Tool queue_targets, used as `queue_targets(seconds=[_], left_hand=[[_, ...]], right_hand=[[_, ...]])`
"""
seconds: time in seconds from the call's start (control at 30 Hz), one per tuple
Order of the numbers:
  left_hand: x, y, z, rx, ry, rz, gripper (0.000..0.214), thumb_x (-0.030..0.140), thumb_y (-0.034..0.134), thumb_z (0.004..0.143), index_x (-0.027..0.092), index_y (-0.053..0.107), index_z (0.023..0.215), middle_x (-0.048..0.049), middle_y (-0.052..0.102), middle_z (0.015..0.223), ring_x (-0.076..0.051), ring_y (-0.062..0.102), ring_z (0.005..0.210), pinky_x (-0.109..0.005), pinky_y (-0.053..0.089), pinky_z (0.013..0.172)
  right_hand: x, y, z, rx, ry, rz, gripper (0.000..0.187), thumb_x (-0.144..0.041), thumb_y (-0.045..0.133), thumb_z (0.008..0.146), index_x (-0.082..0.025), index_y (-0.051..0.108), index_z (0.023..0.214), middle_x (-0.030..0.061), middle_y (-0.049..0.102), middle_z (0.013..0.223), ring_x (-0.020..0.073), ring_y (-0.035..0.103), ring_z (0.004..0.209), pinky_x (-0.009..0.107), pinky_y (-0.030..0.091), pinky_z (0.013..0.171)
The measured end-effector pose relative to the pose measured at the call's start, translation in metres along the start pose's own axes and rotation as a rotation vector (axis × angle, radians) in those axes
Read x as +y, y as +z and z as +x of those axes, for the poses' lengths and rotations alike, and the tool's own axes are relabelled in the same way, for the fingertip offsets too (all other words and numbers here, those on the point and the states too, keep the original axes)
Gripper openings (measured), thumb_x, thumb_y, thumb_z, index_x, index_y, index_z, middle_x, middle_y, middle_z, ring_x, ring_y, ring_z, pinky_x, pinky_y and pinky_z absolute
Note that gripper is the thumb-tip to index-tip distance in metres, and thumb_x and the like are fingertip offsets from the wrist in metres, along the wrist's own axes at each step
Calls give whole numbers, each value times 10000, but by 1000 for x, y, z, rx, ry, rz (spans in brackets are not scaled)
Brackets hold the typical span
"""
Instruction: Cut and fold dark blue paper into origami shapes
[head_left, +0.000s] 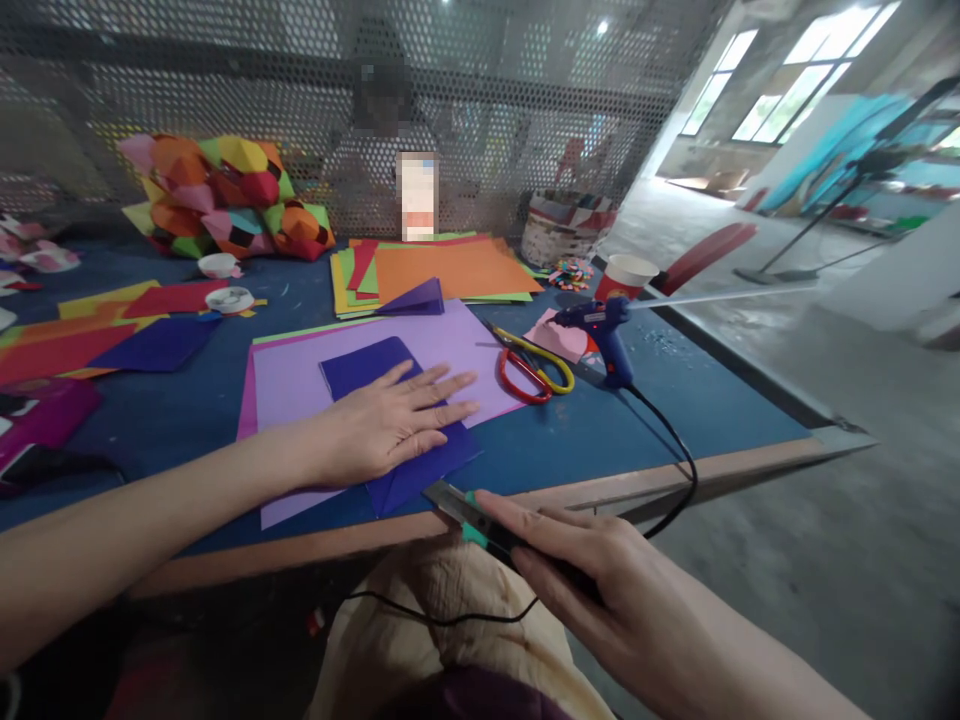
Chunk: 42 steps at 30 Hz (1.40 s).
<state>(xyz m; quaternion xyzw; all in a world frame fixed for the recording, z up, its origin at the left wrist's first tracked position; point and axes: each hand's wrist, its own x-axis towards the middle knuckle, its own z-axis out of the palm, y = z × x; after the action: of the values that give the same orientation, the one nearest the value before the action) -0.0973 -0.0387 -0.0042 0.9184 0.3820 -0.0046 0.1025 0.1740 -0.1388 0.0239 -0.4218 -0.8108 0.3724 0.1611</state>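
Observation:
My left hand (390, 415) lies flat with its fingers spread, pressing on a folded dark blue paper (367, 365). Under that paper is a larger lilac sheet (300, 400), with magenta and green edges showing beneath it. In my right hand (585, 560) is a utility knife (484, 528) with a black and green handle. Its blade points up and left, close to the lower corner of the blue paper at the table's front edge. Whether the blade touches the paper I cannot tell. Red-and-yellow-handled scissors (525, 375) rest at the lilac sheet's right side.
A blue glue gun (611, 335) with a black cord stands at the right by a paper cup (628, 275). Coloured sheets (457, 270) are stacked behind. Folded paper shapes (217, 195) sit back left, tape rolls (229, 299) nearer. A perforated metal screen (480, 100) borders the back.

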Motion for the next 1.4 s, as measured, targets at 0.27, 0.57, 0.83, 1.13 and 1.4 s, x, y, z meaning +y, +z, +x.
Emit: queue_targets(seconds=[0.27,0.57,0.83,1.13,1.4], left_hand=[[1,-3,-1,-44,74,-56,589,548,374,1126,413,271,1689,12,264,1778,-258,206,1665,-568,73,1341],[4,-2,-2,-66,54,-12,643,614,334,1119,382,221,1707,-2,208,1794,-256,173,1673,-565,57,1339],[4,-2,-3,-37,66,-36,638,608,352,1115,378,248,1702,-3,249,1784,-266,208,1665,-559,69,1342],[3,-1,-2,-42,75,-21,645,601,349,1118,373,222,1708,-7,232,1789,-267,202,1666,-571,70,1338],[4,-1,-2,-24,92,-33,637,582,382,1117,384,231,1704,4,250,1784,-268,210,1664,-562,69,1345]], right_hand=[[-2,4,-3,-21,0,-24,477,-206,493,1073,-239,609,1535,43,753,1393,188,751,1222,295,594,1060],[4,15,-14,32,-17,11,532,-175,510,1041,-291,590,1554,43,813,1231,204,794,1103,266,658,887],[1,22,-15,61,-15,-25,546,-185,515,1036,-313,578,1562,46,799,1271,221,785,1129,286,664,885],[-6,24,-15,44,-30,13,506,-212,521,1058,-308,598,1549,31,811,1229,207,771,1151,283,622,986],[-5,28,-14,28,-19,-28,536,-211,537,1048,-309,570,1574,40,813,1235,222,778,1137,284,637,949]])
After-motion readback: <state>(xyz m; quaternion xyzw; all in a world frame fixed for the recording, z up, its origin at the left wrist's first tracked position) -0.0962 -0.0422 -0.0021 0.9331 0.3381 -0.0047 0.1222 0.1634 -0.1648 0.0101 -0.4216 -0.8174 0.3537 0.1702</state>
